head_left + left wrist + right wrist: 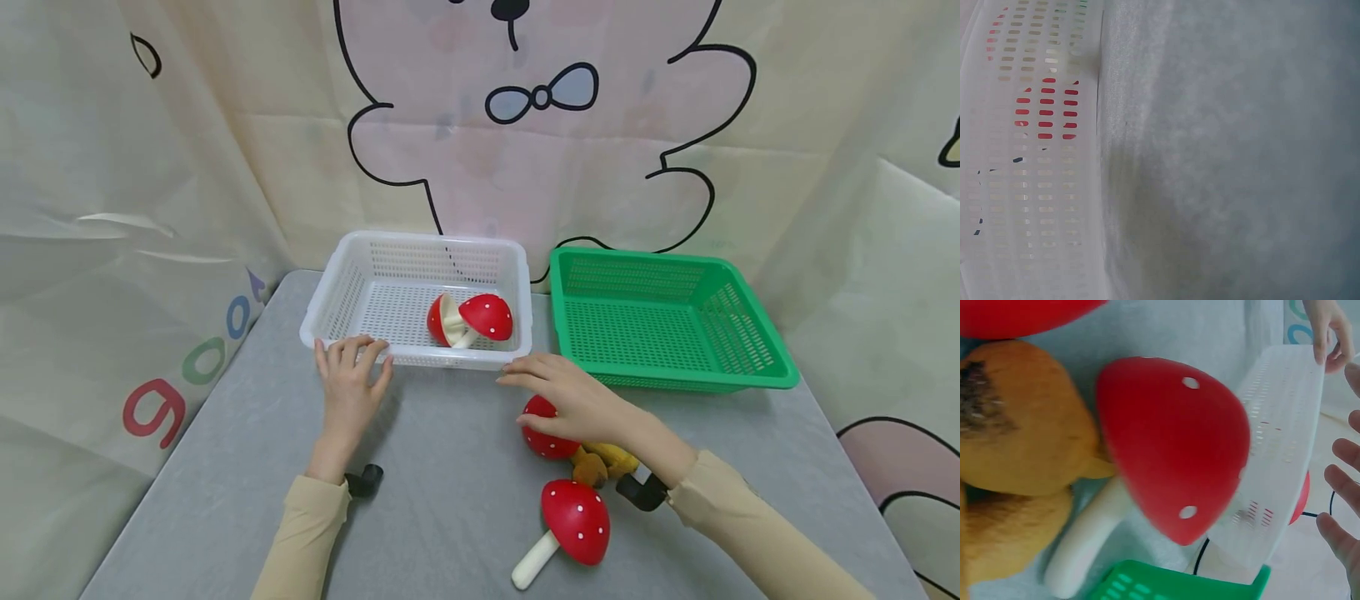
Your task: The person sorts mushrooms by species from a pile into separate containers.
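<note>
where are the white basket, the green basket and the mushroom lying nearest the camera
white basket (420,359), head view, front rim
green basket (678,382), head view, front rim
mushroom nearest the camera (576,521), head view, red spotted cap

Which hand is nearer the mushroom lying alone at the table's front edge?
Right. The right hand hovers just behind that mushroom; the left hand rests on the white basket, far off.
</note>
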Demonstrator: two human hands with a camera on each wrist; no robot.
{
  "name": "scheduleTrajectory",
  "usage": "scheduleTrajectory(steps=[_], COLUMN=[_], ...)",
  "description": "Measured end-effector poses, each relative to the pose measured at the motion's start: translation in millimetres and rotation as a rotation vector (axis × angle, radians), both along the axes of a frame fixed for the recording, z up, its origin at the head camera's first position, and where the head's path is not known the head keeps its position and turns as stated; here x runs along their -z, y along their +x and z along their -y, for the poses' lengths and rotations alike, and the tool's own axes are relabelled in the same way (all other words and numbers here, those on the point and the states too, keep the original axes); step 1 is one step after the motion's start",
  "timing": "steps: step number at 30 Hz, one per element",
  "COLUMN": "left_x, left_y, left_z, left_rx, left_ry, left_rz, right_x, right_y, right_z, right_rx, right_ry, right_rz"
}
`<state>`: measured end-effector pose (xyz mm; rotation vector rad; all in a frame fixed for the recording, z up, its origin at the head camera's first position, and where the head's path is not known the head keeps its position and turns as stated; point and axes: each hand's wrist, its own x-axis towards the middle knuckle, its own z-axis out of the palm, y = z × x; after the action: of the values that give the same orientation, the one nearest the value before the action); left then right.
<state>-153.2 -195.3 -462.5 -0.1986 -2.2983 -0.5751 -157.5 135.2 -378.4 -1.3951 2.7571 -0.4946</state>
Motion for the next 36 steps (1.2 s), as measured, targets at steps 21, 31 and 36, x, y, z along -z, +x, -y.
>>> scheduleTrajectory(steps=[21,31,36], left_x=[-0.3,1.0,1.8], left_y=[0.7,1.0,0.8], left_z=[-1.2,-0.7,-0.7], left_rx=[0.002,0.002,0.0], left_ry=[0.005,0.004,-0.005], left_rz=[-0.019,-0.017,-0.009], right_x=[29.7,40.5,41.8], right_y=[9.9,12.9,14.0], right_z=[-24.6,-29.3,-30.4], right_rx=[0.055,0.048,0.053], right_ry=[0.066,0.089,0.094], right_rz=[0.136,0.149,0.149])
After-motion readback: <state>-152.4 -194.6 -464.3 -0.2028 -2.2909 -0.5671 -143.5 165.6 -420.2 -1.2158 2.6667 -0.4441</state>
